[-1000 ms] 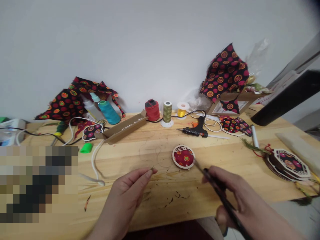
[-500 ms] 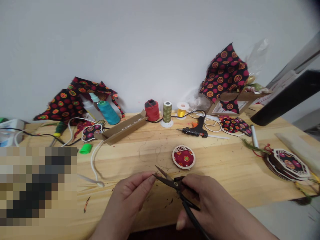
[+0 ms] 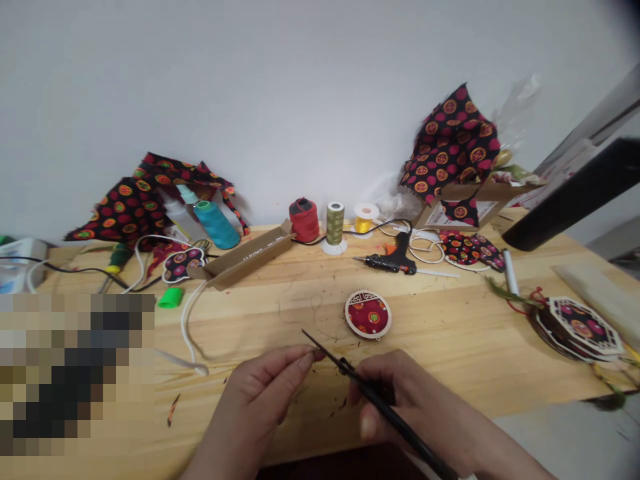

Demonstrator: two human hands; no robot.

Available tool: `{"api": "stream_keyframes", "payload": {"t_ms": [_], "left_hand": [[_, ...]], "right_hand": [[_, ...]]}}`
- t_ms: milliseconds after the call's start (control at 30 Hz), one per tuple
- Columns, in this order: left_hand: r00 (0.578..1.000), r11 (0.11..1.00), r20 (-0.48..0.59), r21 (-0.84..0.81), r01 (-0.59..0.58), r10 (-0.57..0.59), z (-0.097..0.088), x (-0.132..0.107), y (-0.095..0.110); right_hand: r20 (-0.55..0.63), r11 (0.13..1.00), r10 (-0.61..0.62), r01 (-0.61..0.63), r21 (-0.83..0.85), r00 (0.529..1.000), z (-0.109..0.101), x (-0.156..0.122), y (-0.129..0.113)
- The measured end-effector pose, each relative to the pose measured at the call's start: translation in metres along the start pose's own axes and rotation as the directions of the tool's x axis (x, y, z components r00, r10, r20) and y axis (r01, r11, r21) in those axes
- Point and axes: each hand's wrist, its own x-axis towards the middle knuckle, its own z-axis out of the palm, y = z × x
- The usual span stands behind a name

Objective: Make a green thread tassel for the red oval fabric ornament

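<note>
My right hand (image 3: 400, 393) is closed around the black handles of a pair of scissors (image 3: 345, 367), whose blades point up and left, seen nearly edge-on. The fingers of my left hand (image 3: 270, 380) are pinched together right beside the blades; what they hold is too small to make out. Just beyond both hands lies a round pendant (image 3: 369, 315) with a pale rim, red patterned fabric and a dark fretwork top. Fine loose thread (image 3: 310, 310) curls on the wood to its left.
Behind are a hot glue gun (image 3: 395, 259), red (image 3: 304, 221), olive (image 3: 335, 227) and yellow (image 3: 365, 220) thread spools, and a long cardboard box (image 3: 250, 257). A green cap (image 3: 171, 297) sits left. Several stacked octagonal pendants (image 3: 583, 327) lie right. Pixelation covers the lower left.
The scissors have turned from showing spread blades to nearly edge-on, their tips shifting slightly left and up. My left hand stays almost in place, still pinching.
</note>
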Motion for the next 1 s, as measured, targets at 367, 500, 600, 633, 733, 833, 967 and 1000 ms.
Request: {"api": "stream_keyframes", "payload": {"t_ms": [367,500,600,633,733,833,967,1000], "left_hand": [[1.000,1.000,0.005,0.007,0.006,-0.006,-0.0021,-0.0019,-0.0064],[1.000,1.000,-0.002,-0.005,0.002,-0.002,-0.0004,-0.0013,-0.0058],[1.000,1.000,0.017,-0.004,0.017,-0.017,0.0005,-0.0007,-0.0045],[1.000,1.000,0.018,-0.006,0.023,-0.023,0.0004,-0.0008,-0.0042],[0.999,1.000,0.021,-0.001,0.028,-0.028,-0.0008,-0.0017,-0.0040],[0.999,0.999,0.028,0.003,0.032,-0.032,-0.0020,-0.0029,-0.0036],[0.999,0.999,0.007,-0.011,0.038,-0.038,-0.0020,-0.0033,-0.0036],[0.999,0.999,0.001,-0.021,0.044,-0.044,-0.0019,-0.0030,-0.0041]], "right_hand": [[0.012,0.992,0.000,-0.002,0.126,1.000,0.0026,0.0038,-0.0014],[0.006,0.987,-0.007,0.006,0.158,1.000,0.0038,0.0040,0.0004],[-0.002,0.986,0.006,-0.005,0.166,1.000,0.0044,0.0040,0.0039],[-0.002,0.986,0.013,-0.013,0.168,1.000,0.0044,0.0040,0.0046],[0.005,0.984,0.002,-0.003,0.176,1.000,0.0039,0.0045,0.0044],[0.000,0.983,-0.029,0.028,0.181,1.000,0.0029,0.0050,0.0029],[-0.003,0.990,-0.034,0.034,0.137,0.999,0.0014,0.0045,0.0038],[-0.007,0.991,-0.031,0.032,0.127,0.999,0.0013,0.0042,0.0039]]}}
